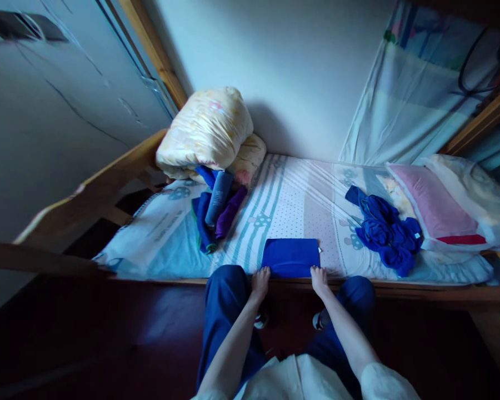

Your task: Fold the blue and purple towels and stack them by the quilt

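A blue folded cloth (291, 258) lies flat at the near edge of the bed, a small white tag showing at its right side. My left hand (260, 279) is closed on its near left corner. The near right corner is pinched by my right hand (319, 278). Left of the cloth are rolled pieces of fabric: a grey-blue roll (219, 197), a purple roll (230, 212) and a dark blue roll with a green edge (204, 225). To the right lies a crumpled blue garment (385, 228). Details under my fingers are too small to see.
A bulky cream quilt (208, 130) is heaped at the bed's left end. A pink pillow (435, 203) in clear plastic lies at the right end. The patterned sheet (289, 205) covers the mattress. Wooden bed rails (95, 178) and a hanging curtain (383, 105) border the bed.
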Demonstrator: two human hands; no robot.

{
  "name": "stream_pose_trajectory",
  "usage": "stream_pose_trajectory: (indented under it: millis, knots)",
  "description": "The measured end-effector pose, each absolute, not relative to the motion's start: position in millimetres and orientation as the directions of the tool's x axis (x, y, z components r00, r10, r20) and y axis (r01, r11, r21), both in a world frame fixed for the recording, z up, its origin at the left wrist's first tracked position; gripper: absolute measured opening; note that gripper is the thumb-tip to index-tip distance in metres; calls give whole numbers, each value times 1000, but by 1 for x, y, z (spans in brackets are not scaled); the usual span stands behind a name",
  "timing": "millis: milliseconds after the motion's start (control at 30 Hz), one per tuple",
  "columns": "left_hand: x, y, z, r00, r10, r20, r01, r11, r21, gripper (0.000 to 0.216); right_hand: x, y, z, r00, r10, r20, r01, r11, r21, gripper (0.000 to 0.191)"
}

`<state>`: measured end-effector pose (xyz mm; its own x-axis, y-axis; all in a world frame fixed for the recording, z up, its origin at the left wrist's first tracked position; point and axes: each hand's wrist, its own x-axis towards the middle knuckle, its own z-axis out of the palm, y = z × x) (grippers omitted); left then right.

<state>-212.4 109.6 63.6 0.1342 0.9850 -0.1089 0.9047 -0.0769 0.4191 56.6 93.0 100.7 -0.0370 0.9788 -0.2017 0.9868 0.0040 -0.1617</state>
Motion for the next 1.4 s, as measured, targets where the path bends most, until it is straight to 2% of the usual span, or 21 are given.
stream_pose_trajectory:
  millis: [133, 200, 367, 467, 533, 633, 1033, 1267, 1400]
  knots:
    - [-219, 114, 74, 118, 975, -190, 891, -20, 454, 47, 71, 95, 108, 23, 968, -250, 988, -60, -143, 43]
    - [-222, 118, 78, 95, 970, -224, 882, 22, 470, 49, 80, 98, 110, 40, 965, -259, 980, -89, -178, 44]
    - [-223, 130, 79, -42, 978, -202, 776, 159, 610, 53, 103, 112, 109, 68, 974, -214, 857, -167, -487, 38]
    - [-222, 139, 77, -172, 962, -210, 672, 271, 689, 41, 112, 123, 100, 118, 974, -195, 775, -213, -594, 26]
    - [-222, 145, 74, -241, 939, -245, 635, 343, 692, 30, 115, 129, 92, 148, 968, -203, 763, -242, -599, 19]
    - [-223, 153, 67, -280, 916, -286, 625, 400, 670, 24, 117, 135, 79, 177, 961, -214, 760, -272, -590, 24]
    - [-231, 171, 42, -321, 862, -392, 631, 503, 590, 36, 118, 151, 48, 309, 884, -351, 756, -453, -474, 28]
    - [-231, 171, 38, -347, 833, -431, 634, 547, 547, 30, 121, 154, 48, 296, 878, -377, 749, -458, -478, 25]
    - [-228, 170, 41, -346, 847, -403, 637, 528, 562, 28, 121, 155, 51, 288, 884, -368, 741, -449, -499, 23]
